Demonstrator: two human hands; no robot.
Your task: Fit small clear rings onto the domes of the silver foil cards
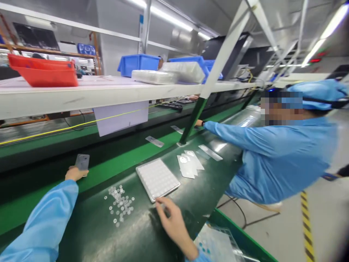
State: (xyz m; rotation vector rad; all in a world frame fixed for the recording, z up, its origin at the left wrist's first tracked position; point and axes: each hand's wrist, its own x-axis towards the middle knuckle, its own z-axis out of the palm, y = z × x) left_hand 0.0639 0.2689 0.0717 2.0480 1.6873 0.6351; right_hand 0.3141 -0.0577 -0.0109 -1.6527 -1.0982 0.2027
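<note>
My left hand [74, 174], in a blue sleeve, reaches out to the green belt and holds a grey phone-shaped cover [82, 162] by its near end. My right hand [171, 222] rests on the dark green mat, fingers bent and spread, its fingertips beside the near corner of a white gridded tray [157, 179]. It holds nothing. A scatter of several small clear round rings [120, 204] lies on the mat between my two hands.
Several white film sheets [190, 164] lie past the tray. A co-worker in blue [275, 153] leans in from the right, one arm stretched over the belt. Flat grey parts [154, 141] ride the belt. A white shelf [81, 95] above carries red and blue bins.
</note>
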